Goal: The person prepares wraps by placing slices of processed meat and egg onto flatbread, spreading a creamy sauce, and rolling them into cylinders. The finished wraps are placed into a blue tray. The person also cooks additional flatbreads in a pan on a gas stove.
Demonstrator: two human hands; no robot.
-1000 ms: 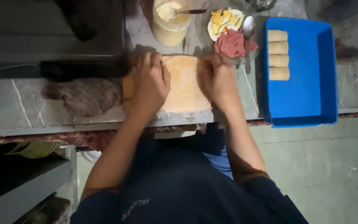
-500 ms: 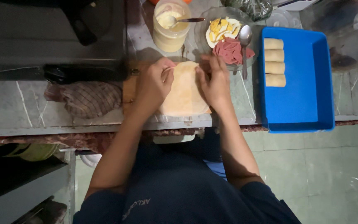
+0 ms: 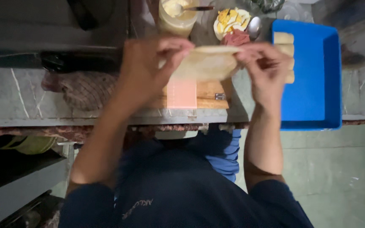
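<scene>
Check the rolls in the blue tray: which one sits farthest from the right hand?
The top roll, at the tray's far end; the lower ones lie partly behind the right hand.

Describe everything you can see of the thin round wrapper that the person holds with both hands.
The wrapper is a thin, pale cream sheet, roundish, soft like dough or pastry. It is lifted off the wooden board and hangs in the air, its top edge pinched by the left hand and the right hand, one at each side. It sags a little between them. A pink sheet lies on the board beneath it.
</scene>
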